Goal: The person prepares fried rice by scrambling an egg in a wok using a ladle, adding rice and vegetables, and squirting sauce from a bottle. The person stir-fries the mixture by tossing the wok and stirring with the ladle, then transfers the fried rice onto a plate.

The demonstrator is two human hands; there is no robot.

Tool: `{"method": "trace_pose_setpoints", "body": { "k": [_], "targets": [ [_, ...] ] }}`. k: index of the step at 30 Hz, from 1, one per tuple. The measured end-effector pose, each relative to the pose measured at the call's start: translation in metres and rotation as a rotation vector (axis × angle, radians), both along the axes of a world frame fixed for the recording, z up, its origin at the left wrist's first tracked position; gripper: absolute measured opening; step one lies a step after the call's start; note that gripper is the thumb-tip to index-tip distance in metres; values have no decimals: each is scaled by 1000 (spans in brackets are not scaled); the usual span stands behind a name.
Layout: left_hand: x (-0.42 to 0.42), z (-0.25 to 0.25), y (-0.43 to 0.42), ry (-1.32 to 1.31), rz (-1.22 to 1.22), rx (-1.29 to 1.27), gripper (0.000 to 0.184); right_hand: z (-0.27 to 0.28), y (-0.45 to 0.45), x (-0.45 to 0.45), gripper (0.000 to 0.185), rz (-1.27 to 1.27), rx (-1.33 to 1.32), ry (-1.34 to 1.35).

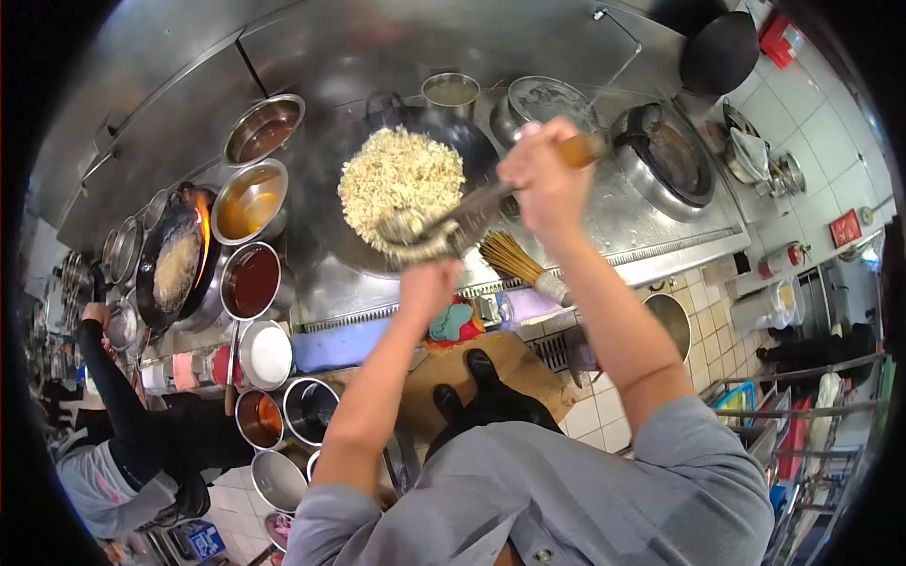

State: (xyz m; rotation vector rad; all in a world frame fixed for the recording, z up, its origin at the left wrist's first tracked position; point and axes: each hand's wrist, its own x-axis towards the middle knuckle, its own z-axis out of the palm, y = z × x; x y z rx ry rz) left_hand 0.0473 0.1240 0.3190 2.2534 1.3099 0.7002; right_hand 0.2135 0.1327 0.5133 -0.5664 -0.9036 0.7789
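Note:
Pale fried rice [401, 179] lies heaped in a large dark wok [477, 146] on the steel range. My right hand [549, 179], above the wok's right side, is closed round the wooden-ended handle of a ladle [481, 200]. The ladle's bowl reaches down into the near part of the rice. At the wok's near rim, my left hand [429, 288] is closed, apparently gripping the wok there; its fingers are partly hidden. Just right of it, a bamboo wok brush [514, 257] rests on the range's front edge.
Metal bowls of sauce [250, 281] and oil [253, 203] line the left side. Farther left, a co-worker's arm [113, 358] reaches toward another wok [151, 292] with flames at its edge. A covered pot [665, 156] sits right. A bunched cloth [455, 323] lies on the front ledge.

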Motion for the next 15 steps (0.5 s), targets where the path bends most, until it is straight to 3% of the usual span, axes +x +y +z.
{"method": "trace_pose_setpoints", "body": {
  "k": [2,3,4,6,7,8,9,10,12,13,15],
  "targets": [
    [-12,50,-69,22,-97,15,30,56,-20,22,28,89,-79,-31],
    [-17,68,-78,-47,-184,183,33,85,-24,18,29,70,-114,-49],
    [-15,78,-72,-48,-200,180,33,100,-28,17,31,45,-161,-65],
    [-4,100,-33,50,-70,131,36,88,2,6,29,-13,-131,-87],
    [0,82,-6,-28,-82,172,39,70,21,-16,27,-206,-168,-128],
    [7,54,2,56,-45,193,42,38,42,-27,25,-253,-191,-153],
    [8,6,1,36,-28,151,44,-11,83,-25,25,-438,-92,-322],
    [4,-26,-10,16,-12,118,46,-28,90,-25,26,-379,44,-297],
    [-1,-36,-60,27,-33,43,44,-5,62,-28,28,-282,56,-206],
    [-4,-20,-80,34,-37,30,44,5,46,-26,28,-155,-67,-164],
    [-12,58,-103,42,-131,-54,39,47,16,-18,28,2,-325,-169]
  ]
}}
